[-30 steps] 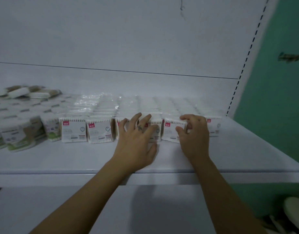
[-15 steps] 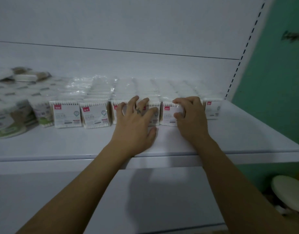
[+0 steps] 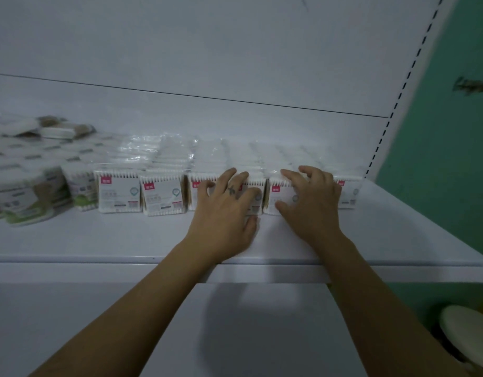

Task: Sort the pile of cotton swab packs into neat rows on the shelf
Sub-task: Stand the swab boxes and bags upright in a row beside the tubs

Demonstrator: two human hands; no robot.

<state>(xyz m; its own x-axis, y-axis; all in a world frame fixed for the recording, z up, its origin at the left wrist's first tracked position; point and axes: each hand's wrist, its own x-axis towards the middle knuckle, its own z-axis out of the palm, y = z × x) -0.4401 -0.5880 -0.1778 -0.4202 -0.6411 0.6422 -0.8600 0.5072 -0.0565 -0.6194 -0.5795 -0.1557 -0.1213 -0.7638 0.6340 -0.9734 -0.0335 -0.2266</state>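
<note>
On the shelf [image 3: 398,235], swab packs [image 3: 119,194] sit right of round tubs [image 3: 19,197].

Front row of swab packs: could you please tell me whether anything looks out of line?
Yes. The second red-label pack from the left sits slightly forward and twisted against its neighbour. Loose packs lie flat atop the back-left stacks.

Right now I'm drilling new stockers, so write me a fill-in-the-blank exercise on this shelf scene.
The left hand and right hand touch swab packs in the ____ row.
Round tubs sit at the ____ end of the shelf.
The wall beside the shelf is ____.
Missing: front, left, green.
</note>
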